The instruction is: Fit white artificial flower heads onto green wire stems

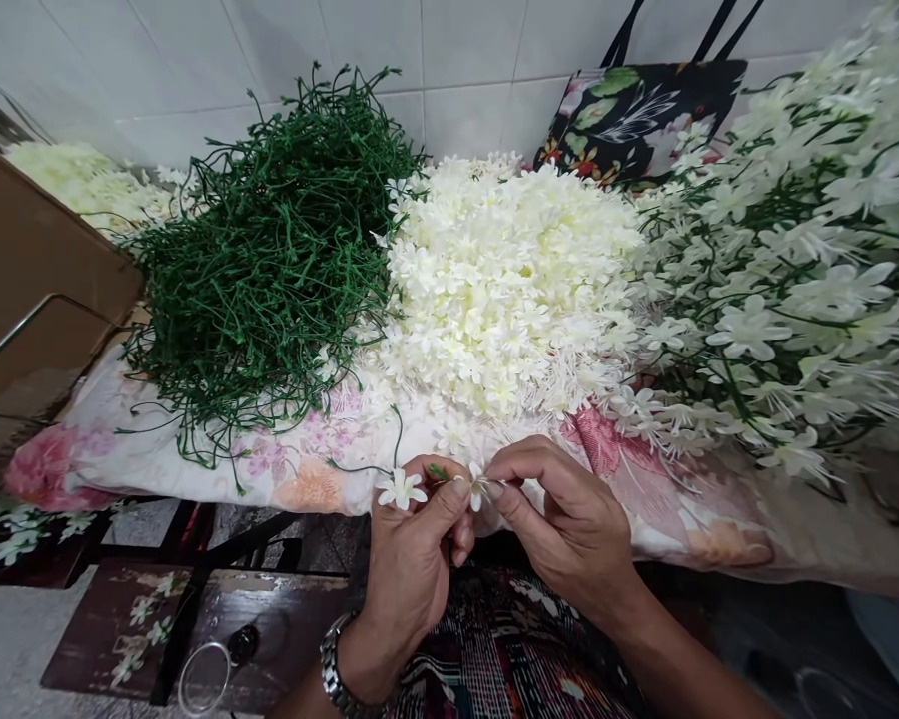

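One view is angled forward and down from the head; the pale floral-cloth-covered table (307, 484) is seen closely over its near edge.

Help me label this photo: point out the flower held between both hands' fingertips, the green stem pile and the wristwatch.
Held flower (476, 490): head view, on its petals.
Green stem pile (277, 255): head view, middle of the tangle.
Wristwatch (333, 661): head view, on its metal band.

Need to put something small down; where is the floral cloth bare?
The floral cloth has bare strips along its near edge: left of the left hand, before the green stem pile, and right of the right hand, before the white flower sprays. Farther back, these and the white blossom heap crowd it.
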A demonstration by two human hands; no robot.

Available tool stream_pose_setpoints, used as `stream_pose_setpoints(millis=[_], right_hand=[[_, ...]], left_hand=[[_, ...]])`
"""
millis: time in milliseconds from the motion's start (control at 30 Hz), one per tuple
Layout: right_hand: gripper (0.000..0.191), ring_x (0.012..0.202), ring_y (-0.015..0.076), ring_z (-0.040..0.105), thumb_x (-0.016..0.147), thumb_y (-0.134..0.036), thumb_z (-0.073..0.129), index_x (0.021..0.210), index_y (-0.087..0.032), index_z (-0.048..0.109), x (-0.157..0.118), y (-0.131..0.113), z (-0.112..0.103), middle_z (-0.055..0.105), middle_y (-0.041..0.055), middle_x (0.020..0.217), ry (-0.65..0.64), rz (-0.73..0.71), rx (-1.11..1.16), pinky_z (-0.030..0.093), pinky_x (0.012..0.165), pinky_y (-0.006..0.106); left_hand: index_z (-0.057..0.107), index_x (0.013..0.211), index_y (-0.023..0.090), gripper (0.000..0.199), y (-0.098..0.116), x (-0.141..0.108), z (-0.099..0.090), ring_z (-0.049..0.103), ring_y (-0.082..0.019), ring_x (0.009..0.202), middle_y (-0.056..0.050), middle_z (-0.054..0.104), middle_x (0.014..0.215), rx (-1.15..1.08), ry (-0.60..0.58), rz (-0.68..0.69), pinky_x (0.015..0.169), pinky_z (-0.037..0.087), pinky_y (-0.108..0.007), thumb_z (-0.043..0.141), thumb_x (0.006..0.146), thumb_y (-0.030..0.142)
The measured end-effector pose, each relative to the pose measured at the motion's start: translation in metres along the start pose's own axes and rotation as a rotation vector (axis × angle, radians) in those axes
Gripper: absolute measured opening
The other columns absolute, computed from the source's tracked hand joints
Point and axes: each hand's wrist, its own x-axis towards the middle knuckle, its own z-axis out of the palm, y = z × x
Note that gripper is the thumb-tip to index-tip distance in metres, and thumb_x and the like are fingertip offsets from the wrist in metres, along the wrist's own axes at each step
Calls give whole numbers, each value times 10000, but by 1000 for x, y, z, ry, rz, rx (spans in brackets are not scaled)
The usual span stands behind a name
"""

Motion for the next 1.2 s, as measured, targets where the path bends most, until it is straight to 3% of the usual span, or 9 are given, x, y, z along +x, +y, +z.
stream_pose_setpoints(millis=[200,500,867,1033,1133,1200], right_hand=[[77,674,96,548,840,-109,545,823,-182,561,-1,-1,1,565,-8,731,22,14,70,451,594,220],[90,680,87,561,837,-99,543,823,-182,574,-8,-3,6,575,-11,734,41,16,165,464,598,203],[105,683,89,545,841,-87,528,823,-185,563,-8,-5,8,559,-6,755,4,33,125,452,586,199],[85,794,122,557,867,-196,535,945,-206,567,-8,-4,0,565,17,851,-111,32,166,478,679,240],[481,904,162,548,806,-424,617,1213,-210,476,-6,-4,-5,538,66,1056,-195,83,140,495,775,299],[618,935,169,550,778,-455,642,1293,-199,415,-5,-6,-5,530,87,1133,-246,76,95,493,807,312]], left_hand=[[604,647,150,206,0,1,-4,430,-44,369,38,527,514,-68,-58,-6,333,300,-140,748,647,297],[568,585,143,223,-1,2,-1,399,-27,355,66,478,476,-73,-14,-89,331,284,-128,781,557,204],[611,595,148,161,-1,0,-7,407,-32,361,58,494,470,-45,-77,38,341,291,-128,759,620,207],[627,640,155,126,-4,-2,-14,373,-26,387,65,484,485,11,-87,125,370,285,-132,742,658,203],[642,699,171,82,-4,-2,-21,428,-42,465,51,539,574,115,-87,226,445,352,-150,723,689,179],[647,724,184,66,-4,-2,-25,501,-66,571,37,583,658,219,-94,311,547,408,-170,706,714,157]])
